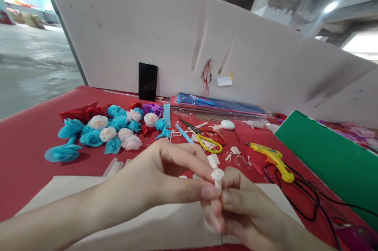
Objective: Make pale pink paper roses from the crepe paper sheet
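Note:
Both my hands meet low in the middle of the view, over a pale sheet (71,196) on the red table (26,141). My left hand (165,176) pinches a small white rolled paper bud (217,175) between thumb and fingers. My right hand (248,207) is closed around the bud's lower part, and a thin wire (221,241) pokes out below. The bud stands upright between the two sets of fingertips.
A heap of blue, white, red and purple paper flowers (109,129) lies at the left. Scissors with yellow and red handles (206,139), a yellow glue gun (274,158) with black cable, paper scraps, a black phone (147,81), coloured sheets (218,105) and a green board (330,156) surround my hands.

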{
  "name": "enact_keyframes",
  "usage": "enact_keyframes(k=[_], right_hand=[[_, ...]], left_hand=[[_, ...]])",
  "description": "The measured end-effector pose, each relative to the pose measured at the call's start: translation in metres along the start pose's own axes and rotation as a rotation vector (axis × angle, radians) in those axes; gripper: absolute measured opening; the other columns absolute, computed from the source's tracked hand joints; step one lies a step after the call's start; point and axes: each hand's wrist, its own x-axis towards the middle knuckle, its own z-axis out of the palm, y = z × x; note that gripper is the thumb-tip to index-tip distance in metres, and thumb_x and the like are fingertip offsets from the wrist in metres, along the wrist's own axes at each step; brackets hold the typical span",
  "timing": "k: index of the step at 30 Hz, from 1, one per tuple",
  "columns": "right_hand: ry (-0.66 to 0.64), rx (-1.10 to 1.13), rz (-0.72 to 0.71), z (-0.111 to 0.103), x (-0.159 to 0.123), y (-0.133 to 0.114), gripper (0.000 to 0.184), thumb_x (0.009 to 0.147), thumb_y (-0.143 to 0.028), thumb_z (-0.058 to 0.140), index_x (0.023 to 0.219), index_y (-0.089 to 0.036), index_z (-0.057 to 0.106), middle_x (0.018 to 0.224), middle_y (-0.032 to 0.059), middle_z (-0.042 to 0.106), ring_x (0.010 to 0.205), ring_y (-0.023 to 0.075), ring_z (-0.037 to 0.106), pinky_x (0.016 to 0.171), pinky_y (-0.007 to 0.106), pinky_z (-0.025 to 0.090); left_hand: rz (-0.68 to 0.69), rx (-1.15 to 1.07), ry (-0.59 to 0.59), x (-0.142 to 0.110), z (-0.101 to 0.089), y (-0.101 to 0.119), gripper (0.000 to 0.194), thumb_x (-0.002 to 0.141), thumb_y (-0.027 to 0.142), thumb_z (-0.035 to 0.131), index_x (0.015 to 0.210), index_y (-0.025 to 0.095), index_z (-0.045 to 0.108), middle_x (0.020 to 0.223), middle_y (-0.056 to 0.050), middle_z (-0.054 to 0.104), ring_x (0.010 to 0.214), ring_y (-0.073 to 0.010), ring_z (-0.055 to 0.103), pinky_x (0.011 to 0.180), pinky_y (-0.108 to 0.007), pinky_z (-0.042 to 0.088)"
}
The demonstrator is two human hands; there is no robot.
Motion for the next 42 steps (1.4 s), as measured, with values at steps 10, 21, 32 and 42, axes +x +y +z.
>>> enact_keyframes(k=[10,21,32,42], right_hand=[[0.240,-1.222,-0.926,0.002,-0.009,-0.007,0.015,0.088,-0.018,0.066,0.078,-0.012,0.075,0.069,0.0033,0.069,0.055,0.0080,0.061,0.048,0.015,0.048],[0.451,-1.575,-1.243,-0.005,-0.006,-0.006,0.017,0.094,-0.014,0.056,0.082,-0.015,0.068,0.071,0.0014,0.072,0.059,0.0101,0.067,0.054,0.017,0.056],[0.364,-1.472,-1.206,-0.013,-0.001,-0.008,0.012,0.089,-0.007,0.060,0.082,-0.011,0.069,0.075,0.0035,0.072,0.067,0.0086,0.067,0.064,0.013,0.056],[0.352,-1.632,-1.206,-0.004,-0.001,-0.009,0.023,0.096,-0.018,0.055,0.077,-0.012,0.067,0.069,-0.0004,0.074,0.060,0.0061,0.068,0.061,0.012,0.053]], left_hand=[[0.228,0.201,0.178,-0.010,0.013,-0.008,0.030,0.075,0.012,0.074,0.081,0.041,0.078,0.069,0.007,0.064,0.063,-0.0046,0.058,0.060,-0.007,0.049],[0.371,0.473,0.217,-0.008,0.016,-0.005,0.031,0.086,0.013,0.065,0.098,0.040,0.074,0.081,0.009,0.067,0.074,-0.0038,0.062,0.069,-0.004,0.049],[0.146,0.321,0.344,-0.003,0.006,0.005,0.010,0.079,0.024,0.073,0.071,0.029,0.072,0.074,0.015,0.073,0.071,-0.0022,0.067,0.066,0.000,0.048],[-0.024,0.474,0.241,-0.005,-0.001,0.004,0.011,0.080,0.038,0.068,0.073,0.032,0.073,0.078,0.010,0.074,0.077,-0.0110,0.067,0.070,-0.014,0.050]])
